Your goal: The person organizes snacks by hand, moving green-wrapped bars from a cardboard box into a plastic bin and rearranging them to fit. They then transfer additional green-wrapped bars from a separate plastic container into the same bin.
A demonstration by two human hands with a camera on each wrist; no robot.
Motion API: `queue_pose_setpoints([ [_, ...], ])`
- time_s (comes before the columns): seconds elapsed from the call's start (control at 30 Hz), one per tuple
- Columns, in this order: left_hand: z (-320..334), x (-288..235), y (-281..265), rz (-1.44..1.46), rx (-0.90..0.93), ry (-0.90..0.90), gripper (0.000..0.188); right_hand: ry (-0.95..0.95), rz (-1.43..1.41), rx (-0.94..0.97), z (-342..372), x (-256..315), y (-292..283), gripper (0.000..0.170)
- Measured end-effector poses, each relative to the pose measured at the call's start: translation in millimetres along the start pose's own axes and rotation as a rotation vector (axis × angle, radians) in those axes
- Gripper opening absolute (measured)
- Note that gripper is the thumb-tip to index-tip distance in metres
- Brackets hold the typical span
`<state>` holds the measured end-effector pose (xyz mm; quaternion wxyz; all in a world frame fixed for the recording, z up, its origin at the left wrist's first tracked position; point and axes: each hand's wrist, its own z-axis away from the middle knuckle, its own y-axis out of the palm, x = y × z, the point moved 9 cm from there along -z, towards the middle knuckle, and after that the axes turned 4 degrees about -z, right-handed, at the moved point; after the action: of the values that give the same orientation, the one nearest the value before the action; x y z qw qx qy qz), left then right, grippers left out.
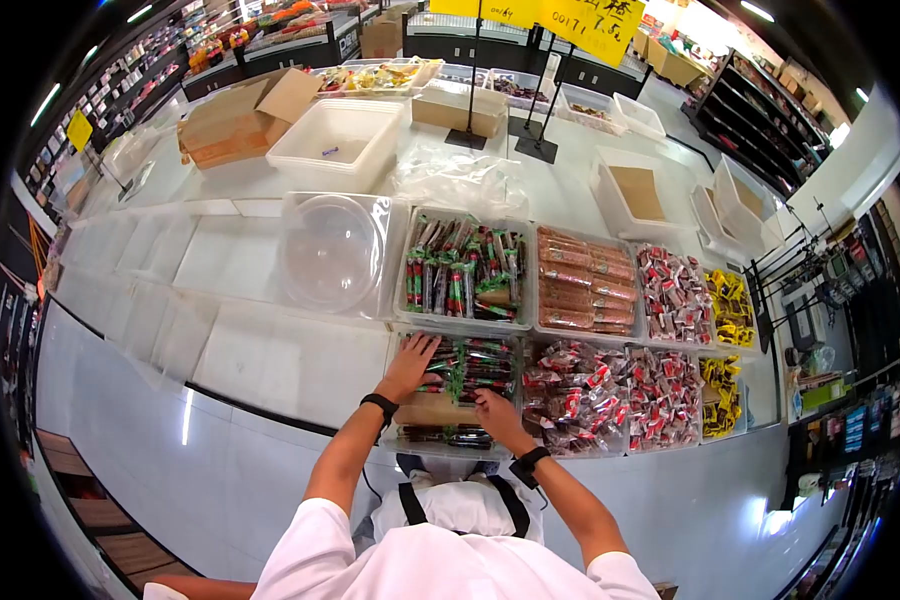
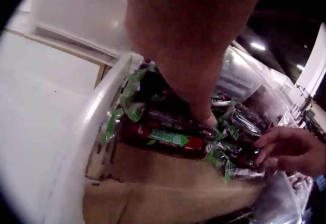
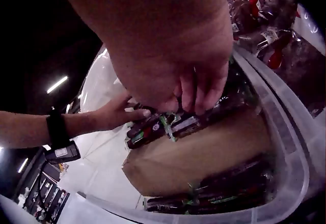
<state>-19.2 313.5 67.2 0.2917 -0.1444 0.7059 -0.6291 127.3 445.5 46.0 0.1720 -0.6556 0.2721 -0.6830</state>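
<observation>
A clear plastic bin (image 1: 402,443) in front of me holds dark stick-shaped snacks in wrappers with green twisted ends. Inside lies a brown cardboard piece (image 2: 153,183), with a row of wrapped sticks (image 3: 219,188) along its near side. My left hand (image 1: 407,367) lies over the packets at the bin's left, fingers extended; its fingertips are hidden in the left wrist view. At the right side my right hand (image 1: 503,418) has its fingers curled on a wrapped snack stick (image 2: 249,152). A red-and-green labelled stick (image 2: 168,140) lies on the cardboard below the left hand.
Behind stands another bin of green-wrapped sticks (image 1: 465,268), beside orange-brown packets (image 1: 582,280). To the right are bins of red-and-white packets (image 1: 575,395) and yellow packets (image 1: 722,395). A clear lid (image 1: 340,250) lies left; a white tub (image 1: 335,145) stands farther back.
</observation>
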Motion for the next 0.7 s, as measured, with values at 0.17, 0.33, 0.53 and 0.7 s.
queue_pose_setpoints([
  [0.17,2,-4,-7,-0.044,-0.020,0.141,0.071,0.102,0.043,0.057,-5,-14,0,0.031],
  [0.33,3,-13,-8,-0.082,-0.002,0.275,0.054,0.165,0.047,0.087,-4,-11,-2,0.028],
  [0.53,16,-15,-7,-0.071,-0.032,0.262,0.046,0.098,0.014,0.034,-6,-10,-5,0.025],
  [0.7,21,-10,-1,-0.239,-0.027,0.216,0.054,0.073,0.019,0.026,-6,-12,-3,0.026],
])
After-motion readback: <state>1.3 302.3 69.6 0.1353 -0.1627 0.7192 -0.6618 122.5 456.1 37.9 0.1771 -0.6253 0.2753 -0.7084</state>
